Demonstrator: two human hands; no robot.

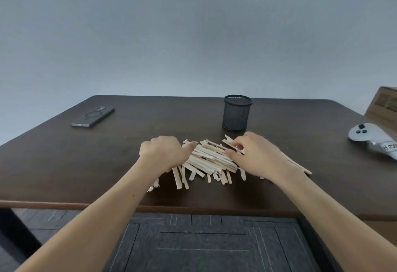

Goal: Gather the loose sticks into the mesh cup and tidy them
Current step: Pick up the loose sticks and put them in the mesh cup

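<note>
Sticks (209, 160) in a loose heap on the table (86, 164), near its front edge and between the two hands; cup (236, 112) upright just beyond the heap, slightly to the right, clear of both hands and, so far as the mesh allows, apparently empty. Left hand (163, 155) curled over the left side of the heap, fingers folded down onto the sticks, thumb extended along the top; whether any sticks are actually clamped, not discernible. Right hand (255, 155) on the right side, thumb and fingertips pinched on a few upper sticks at the far right of the heap. Task judged to be at its outset: heap being drawn together, nothing yet in the cup, transfer and tidying still to come. Long axes mostly from near left toward far right in the upper layer, roughly parallel; lower sticks at the near edge splayed, pointing more toward the viewer; a few strays trailing out to the right beneath the right wrist and one or two at the near left beside the left forearm. Phone (93, 116) at far left, controller (369, 137) and box (384, 104) at far right, all well apart from the heap.
</note>
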